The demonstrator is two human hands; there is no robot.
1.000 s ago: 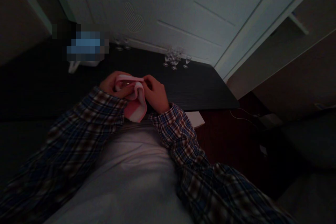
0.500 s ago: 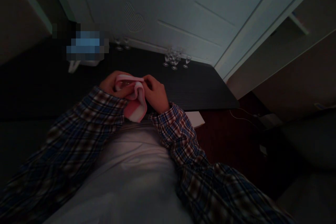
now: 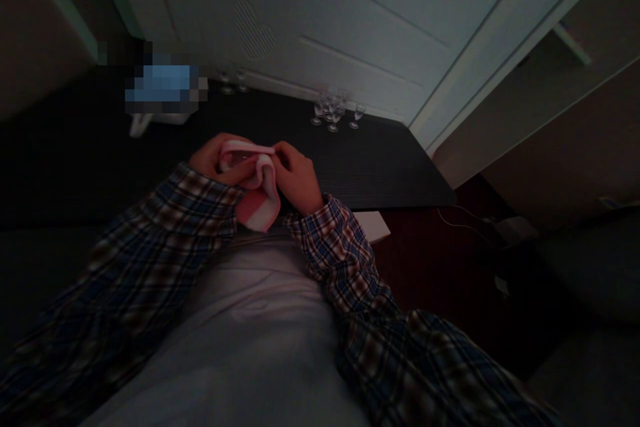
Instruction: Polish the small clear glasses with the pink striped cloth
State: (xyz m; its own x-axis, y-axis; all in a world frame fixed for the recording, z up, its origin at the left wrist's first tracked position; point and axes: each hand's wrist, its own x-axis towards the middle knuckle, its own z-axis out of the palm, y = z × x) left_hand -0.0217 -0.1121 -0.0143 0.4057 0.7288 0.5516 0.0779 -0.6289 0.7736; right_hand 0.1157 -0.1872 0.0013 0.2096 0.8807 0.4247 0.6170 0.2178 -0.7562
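Note:
A pink and white cloth [image 3: 258, 208] is bunched between my two hands above the front part of the dark table. My left hand [image 3: 214, 155] wraps round its left side, fingers curled. Inside the cloth's fold, something shiny and clear, perhaps a small glass, shows faintly; most of it is hidden. On the right, my right hand [image 3: 299, 177] is closed with its fingertips pinching the cloth's edge. The loose end of the cloth hangs down in front of my white shirt.
Several small stemmed glasses [image 3: 332, 112] stand at the back of the dark table [image 3: 380, 173], with two more glasses [image 3: 234, 82] further left. A blurred-out blue and white object [image 3: 165, 90] sits back left. A white box [image 3: 371, 225] lies below the table's front edge.
My hands and the cloth keep almost the same place and shape. The shine inside the fold looks slightly different; the view has shifted a little.

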